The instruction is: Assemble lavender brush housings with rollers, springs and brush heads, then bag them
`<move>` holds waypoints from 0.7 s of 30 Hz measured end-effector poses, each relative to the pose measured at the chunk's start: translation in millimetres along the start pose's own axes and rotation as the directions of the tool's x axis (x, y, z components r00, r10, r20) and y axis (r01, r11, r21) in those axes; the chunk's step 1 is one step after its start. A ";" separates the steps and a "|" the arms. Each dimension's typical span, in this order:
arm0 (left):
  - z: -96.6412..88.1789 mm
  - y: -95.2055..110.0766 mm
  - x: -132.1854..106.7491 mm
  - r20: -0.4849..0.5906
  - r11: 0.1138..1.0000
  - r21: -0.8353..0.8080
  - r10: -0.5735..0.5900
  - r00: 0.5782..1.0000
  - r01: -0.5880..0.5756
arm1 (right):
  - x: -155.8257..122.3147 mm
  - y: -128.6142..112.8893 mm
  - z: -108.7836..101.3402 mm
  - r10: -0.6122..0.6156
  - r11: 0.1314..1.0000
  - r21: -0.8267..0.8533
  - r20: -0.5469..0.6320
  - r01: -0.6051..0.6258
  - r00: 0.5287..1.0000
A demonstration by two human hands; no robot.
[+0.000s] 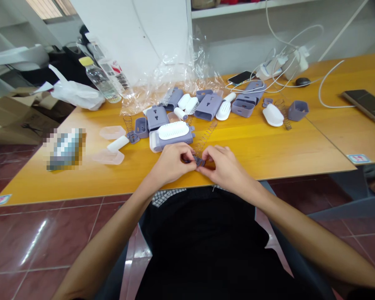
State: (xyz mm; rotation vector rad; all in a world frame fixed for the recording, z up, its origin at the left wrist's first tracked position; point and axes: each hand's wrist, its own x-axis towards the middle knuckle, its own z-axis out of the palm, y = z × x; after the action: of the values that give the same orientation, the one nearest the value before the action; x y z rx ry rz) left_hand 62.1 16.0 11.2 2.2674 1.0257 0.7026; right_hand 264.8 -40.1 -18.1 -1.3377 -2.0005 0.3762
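Near the table's front edge, my left hand (178,163) and my right hand (220,166) meet, both pinching one small dark grey plastic part (199,161). Fingers hide much of its shape. A thin coil spring (207,135) stretches up and away just beyond the part; whether it is joined to it I cannot tell. Right behind my left hand lies a purple-grey plastic body (175,143) with a white slotted oval piece (173,130) on top. Further back are several purple-grey housings (208,106) and a white brush-like head (223,110).
On the left lie clear plastic covers (111,132), a white cylinder (118,143) and a pixelated item (65,149). Bottles (103,79) and crumpled clear wrap (175,71) stand behind. To the right are a white cap (273,115), a grey cup (298,111), cables and a phone (367,106).
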 end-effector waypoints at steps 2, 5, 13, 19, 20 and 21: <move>-0.4 -4.1 -0.9 -0.017 0.999 -0.030 0.031 0.999 -0.032 | 0.1 0.0 0.0 0.006 1.000 -0.003 0.002 -0.006 1.000; -2.1 -7.9 -2.3 0.002 0.994 -0.071 0.081 0.997 -0.080 | 0.4 -0.5 -0.3 0.008 1.000 -0.004 0.002 -0.008 1.000; -6.6 -10.5 -5.2 0.042 0.990 -0.136 0.054 0.998 -0.047 | 4.4 2.0 -8.7 0.014 1.000 -0.016 0.041 -0.013 0.999; -7.7 -13.5 -3.9 0.057 0.990 -0.140 -0.003 0.998 0.011 | 5.9 10.6 -15.7 -0.062 0.998 0.017 0.085 0.061 0.994; -8.8 -14.6 -2.7 0.073 0.991 -0.134 0.022 0.997 -0.012 | 6.3 12.1 -16.2 -0.072 0.997 0.024 0.092 0.070 0.993; -10.2 -15.6 -1.5 0.092 0.992 -0.124 0.045 0.995 -0.033 | 6.9 13.5 -16.7 -0.081 0.996 0.029 0.099 0.079 0.992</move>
State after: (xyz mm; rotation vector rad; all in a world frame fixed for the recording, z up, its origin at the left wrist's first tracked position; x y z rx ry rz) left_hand 46.8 26.3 7.8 2.1981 0.8724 0.6494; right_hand 284.0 -30.4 -11.2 -1.2408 -2.1176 0.4371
